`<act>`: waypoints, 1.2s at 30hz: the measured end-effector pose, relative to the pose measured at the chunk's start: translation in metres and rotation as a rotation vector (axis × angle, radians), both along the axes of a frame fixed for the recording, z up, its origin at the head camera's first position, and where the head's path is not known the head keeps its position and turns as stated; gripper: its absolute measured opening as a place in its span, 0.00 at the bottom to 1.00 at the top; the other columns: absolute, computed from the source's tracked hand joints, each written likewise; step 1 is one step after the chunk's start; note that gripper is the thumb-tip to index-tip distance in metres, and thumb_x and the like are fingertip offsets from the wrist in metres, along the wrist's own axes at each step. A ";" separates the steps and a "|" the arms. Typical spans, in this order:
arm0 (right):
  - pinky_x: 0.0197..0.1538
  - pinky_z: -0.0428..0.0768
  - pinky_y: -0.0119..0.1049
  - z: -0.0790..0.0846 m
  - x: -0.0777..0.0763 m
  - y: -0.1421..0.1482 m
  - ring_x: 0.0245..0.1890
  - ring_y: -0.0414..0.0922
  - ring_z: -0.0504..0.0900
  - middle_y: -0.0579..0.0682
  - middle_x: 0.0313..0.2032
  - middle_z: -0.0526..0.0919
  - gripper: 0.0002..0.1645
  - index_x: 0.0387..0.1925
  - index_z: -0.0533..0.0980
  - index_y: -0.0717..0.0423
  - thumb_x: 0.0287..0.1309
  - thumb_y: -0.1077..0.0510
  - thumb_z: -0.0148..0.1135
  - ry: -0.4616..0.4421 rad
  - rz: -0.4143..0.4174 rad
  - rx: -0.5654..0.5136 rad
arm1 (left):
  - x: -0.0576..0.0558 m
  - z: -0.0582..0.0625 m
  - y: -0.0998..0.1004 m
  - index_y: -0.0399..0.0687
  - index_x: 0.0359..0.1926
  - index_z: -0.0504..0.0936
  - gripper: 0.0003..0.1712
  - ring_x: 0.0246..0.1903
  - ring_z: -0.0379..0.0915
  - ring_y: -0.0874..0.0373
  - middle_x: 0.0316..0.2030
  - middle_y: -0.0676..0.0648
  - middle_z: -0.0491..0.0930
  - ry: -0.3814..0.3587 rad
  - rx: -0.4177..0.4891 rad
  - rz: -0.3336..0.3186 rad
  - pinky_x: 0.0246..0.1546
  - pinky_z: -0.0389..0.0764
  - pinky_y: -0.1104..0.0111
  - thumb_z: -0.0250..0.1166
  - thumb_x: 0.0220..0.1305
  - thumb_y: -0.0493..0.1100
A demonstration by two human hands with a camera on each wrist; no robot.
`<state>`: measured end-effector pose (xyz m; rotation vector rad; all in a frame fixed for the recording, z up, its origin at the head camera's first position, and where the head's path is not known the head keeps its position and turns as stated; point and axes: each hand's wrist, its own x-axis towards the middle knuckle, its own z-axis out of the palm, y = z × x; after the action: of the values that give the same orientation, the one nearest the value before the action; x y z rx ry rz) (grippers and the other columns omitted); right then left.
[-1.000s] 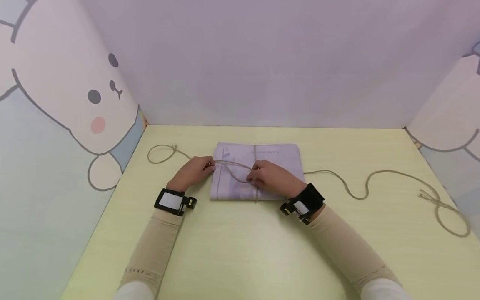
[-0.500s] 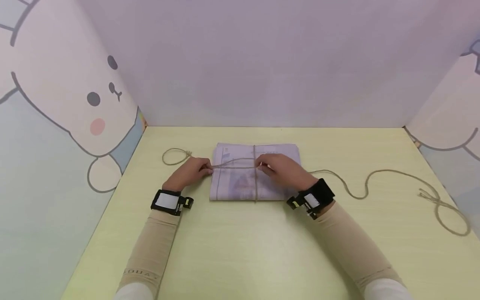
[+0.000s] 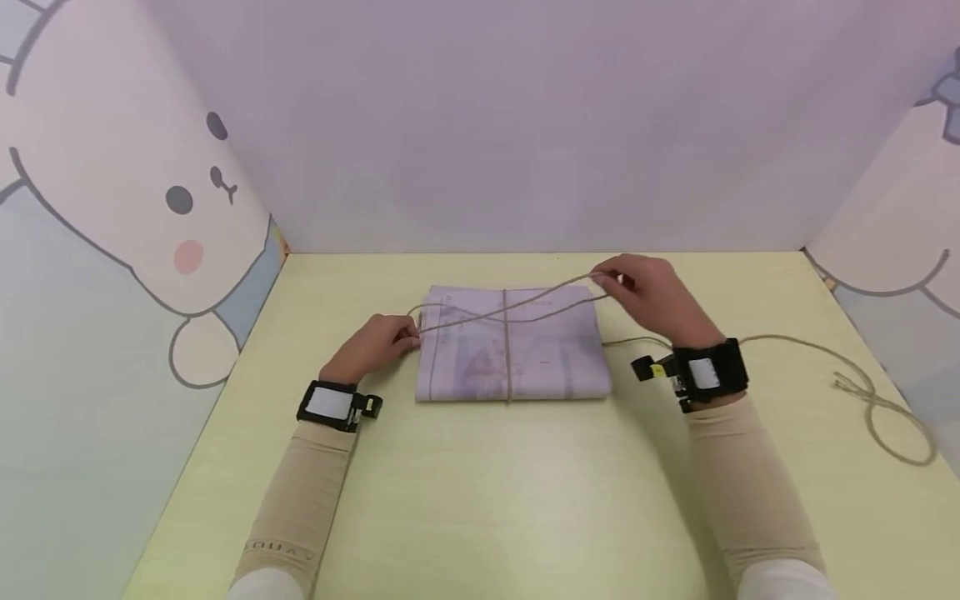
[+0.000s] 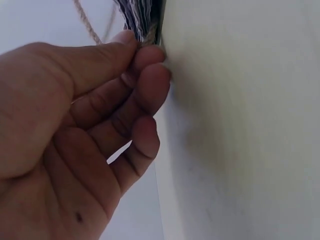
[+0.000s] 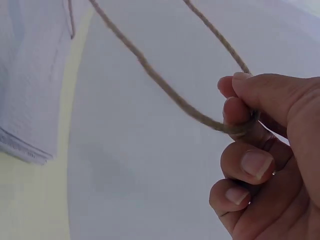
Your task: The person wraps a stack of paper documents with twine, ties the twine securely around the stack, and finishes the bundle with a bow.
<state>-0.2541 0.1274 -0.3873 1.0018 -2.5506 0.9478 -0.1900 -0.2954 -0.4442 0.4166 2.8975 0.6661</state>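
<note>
The right hand (image 3: 648, 300) has just left the middle of the paper stack (image 3: 555, 354) and swung up past its far right corner, drawing the string (image 5: 170, 93) with it, and the looped end that lay beyond the left hand (image 3: 371, 343) no longer shows there. Two slack runs now span the stack from side to side, crossing above the front-to-back strand (image 3: 507, 350); I take this to mean the left length is being brought over towards the side where the tail (image 3: 795, 339) leaves, with no knot visible at the crossing. The stack lies flat on the worktop (image 3: 480, 492), between the hands. The right fingers are closed up, thumb against forefinger, pinching the string where it bends round them. The left fingers are curled in a pinch at the stack's left edge and appear to grip the string; whether paper is caught too is hard to tell. The left wrist view is dim and crops the stack to its edge, the right wrist view keeps only a corner, and part of the tail passes out of sight behind the right wristband (image 3: 716, 375). The stack's underside is hidden.
</note>
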 end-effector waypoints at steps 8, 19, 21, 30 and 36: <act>0.29 0.63 0.32 0.011 -0.004 0.052 0.22 0.37 0.68 0.50 0.32 0.80 0.17 0.48 0.79 0.54 0.66 0.51 0.52 -0.005 -0.230 -0.124 | 0.001 0.000 -0.002 0.48 0.33 0.80 0.05 0.25 0.69 0.60 0.25 0.53 0.77 -0.015 0.005 0.017 0.29 0.71 0.67 0.61 0.64 0.43; 0.26 0.62 0.28 0.011 -0.005 0.121 0.22 0.29 0.67 0.26 0.29 0.72 0.21 0.51 0.79 0.50 0.65 0.45 0.52 -0.036 -0.615 -0.207 | 0.004 -0.001 -0.001 0.49 0.33 0.79 0.04 0.24 0.68 0.61 0.24 0.53 0.77 0.014 0.036 -0.004 0.29 0.70 0.67 0.61 0.64 0.42; 0.25 0.62 0.26 0.006 -0.005 0.133 0.21 0.27 0.67 0.23 0.28 0.70 0.20 0.51 0.79 0.49 0.64 0.46 0.53 -0.050 -0.668 -0.221 | 0.004 0.000 0.000 0.49 0.34 0.79 0.03 0.25 0.69 0.61 0.24 0.54 0.77 0.022 0.047 -0.018 0.29 0.70 0.67 0.61 0.64 0.42; 0.41 0.63 0.17 -0.014 -0.014 0.145 0.40 0.24 0.73 0.48 0.45 0.83 0.16 0.47 0.82 0.49 0.66 0.55 0.50 0.059 -0.782 -0.256 | 0.006 0.000 0.004 0.51 0.40 0.75 0.05 0.27 0.73 0.61 0.27 0.53 0.79 -0.004 0.056 -0.026 0.30 0.73 0.67 0.60 0.65 0.43; 0.39 0.62 0.17 -0.022 -0.021 0.147 0.49 0.32 0.77 0.43 0.50 0.81 0.19 0.47 0.82 0.47 0.68 0.57 0.44 0.068 -0.825 -0.254 | 0.007 -0.001 0.004 0.56 0.60 0.72 0.21 0.29 0.72 0.60 0.29 0.52 0.77 -0.063 0.066 -0.106 0.33 0.73 0.66 0.57 0.67 0.47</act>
<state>-0.2749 0.2745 -0.4089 -0.1105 -2.3395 0.9039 -0.1832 -0.2916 -0.4449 0.5435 2.7781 0.7455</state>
